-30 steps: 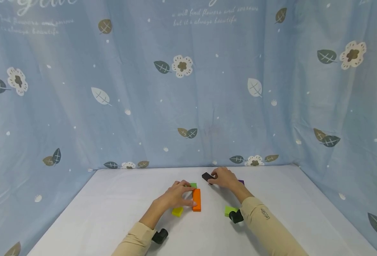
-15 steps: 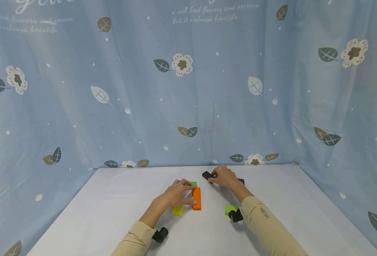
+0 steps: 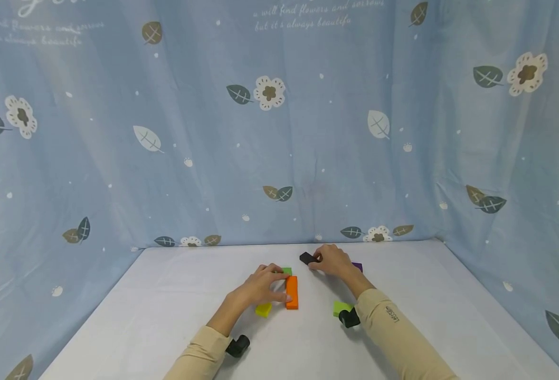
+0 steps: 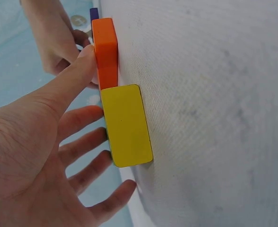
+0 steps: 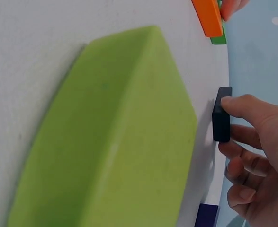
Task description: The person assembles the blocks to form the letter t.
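Observation:
On the white table lies an orange block (image 3: 292,293), its long side beside my left hand (image 3: 259,287). The thumb tip touches this block in the left wrist view, while the other fingers spread out behind a yellow block (image 4: 127,125). That yellow block sits below the left palm in the head view. A green block (image 3: 286,271) shows partly behind the index finger. Farther back, my right hand (image 3: 332,260) pinches a black block (image 5: 222,115) between thumb and fingers. The black block appears slightly tilted; whether it touches the table, I cannot tell.
Below the right wrist stands a lime-green block (image 3: 341,308), large in the right wrist view. A purple block (image 3: 357,267) is partly hidden behind the right hand. A blue patterned curtain (image 3: 279,158) borders the table's back and sides.
The head view has tilted slightly, so the whole scene sits a little higher in it. Both hands and the blocks keep their places on the table.

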Tool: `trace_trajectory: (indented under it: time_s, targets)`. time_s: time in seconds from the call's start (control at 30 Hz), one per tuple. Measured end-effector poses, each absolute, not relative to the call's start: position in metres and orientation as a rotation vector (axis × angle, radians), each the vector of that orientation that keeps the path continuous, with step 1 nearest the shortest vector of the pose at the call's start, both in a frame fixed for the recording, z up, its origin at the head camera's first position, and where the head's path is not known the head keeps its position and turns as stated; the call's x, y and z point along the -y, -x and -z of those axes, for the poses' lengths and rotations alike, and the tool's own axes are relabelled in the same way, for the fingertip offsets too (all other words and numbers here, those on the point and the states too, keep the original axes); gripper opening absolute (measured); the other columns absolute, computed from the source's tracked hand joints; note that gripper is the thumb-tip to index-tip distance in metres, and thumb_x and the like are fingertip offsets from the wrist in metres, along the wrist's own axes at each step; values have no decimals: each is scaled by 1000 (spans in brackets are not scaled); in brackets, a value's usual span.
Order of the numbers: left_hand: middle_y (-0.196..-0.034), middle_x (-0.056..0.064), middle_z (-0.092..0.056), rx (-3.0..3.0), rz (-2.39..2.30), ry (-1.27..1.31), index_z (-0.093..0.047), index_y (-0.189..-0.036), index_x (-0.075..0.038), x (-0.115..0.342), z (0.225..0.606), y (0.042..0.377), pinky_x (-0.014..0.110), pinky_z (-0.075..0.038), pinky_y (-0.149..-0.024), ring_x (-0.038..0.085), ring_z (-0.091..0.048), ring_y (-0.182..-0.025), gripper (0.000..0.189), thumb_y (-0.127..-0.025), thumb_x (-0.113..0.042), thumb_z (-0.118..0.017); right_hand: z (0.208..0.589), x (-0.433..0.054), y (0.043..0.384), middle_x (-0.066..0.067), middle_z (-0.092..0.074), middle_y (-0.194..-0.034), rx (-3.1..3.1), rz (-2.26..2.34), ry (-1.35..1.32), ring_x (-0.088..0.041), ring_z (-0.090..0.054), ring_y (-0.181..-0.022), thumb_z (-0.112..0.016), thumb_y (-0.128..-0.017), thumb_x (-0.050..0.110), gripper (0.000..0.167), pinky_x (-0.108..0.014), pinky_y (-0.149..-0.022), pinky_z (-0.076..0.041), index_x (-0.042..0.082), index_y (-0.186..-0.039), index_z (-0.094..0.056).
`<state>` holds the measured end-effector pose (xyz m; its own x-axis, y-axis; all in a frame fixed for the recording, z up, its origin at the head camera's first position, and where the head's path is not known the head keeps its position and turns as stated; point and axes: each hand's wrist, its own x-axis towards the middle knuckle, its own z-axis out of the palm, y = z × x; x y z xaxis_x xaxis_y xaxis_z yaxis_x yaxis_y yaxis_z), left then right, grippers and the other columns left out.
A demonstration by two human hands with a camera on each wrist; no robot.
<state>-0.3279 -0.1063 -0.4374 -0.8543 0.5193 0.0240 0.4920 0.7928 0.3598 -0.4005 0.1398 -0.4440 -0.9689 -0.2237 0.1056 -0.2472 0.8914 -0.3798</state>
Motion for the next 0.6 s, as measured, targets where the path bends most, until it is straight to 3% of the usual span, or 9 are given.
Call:
trace_trajectory:
  time_s: [0.6]
  targets:
    - [-140,5,-52,-2908,-546,-817,-59,-137,-17,106,437,326,53,-45,-103,29,-46,-124,67,-83,-54,-71,443,-141,399,0,-70,-93,2996,-627,-386,-16,-58,-78,-77,-83,32,29,-37,-75,-52,14,-105,-75]
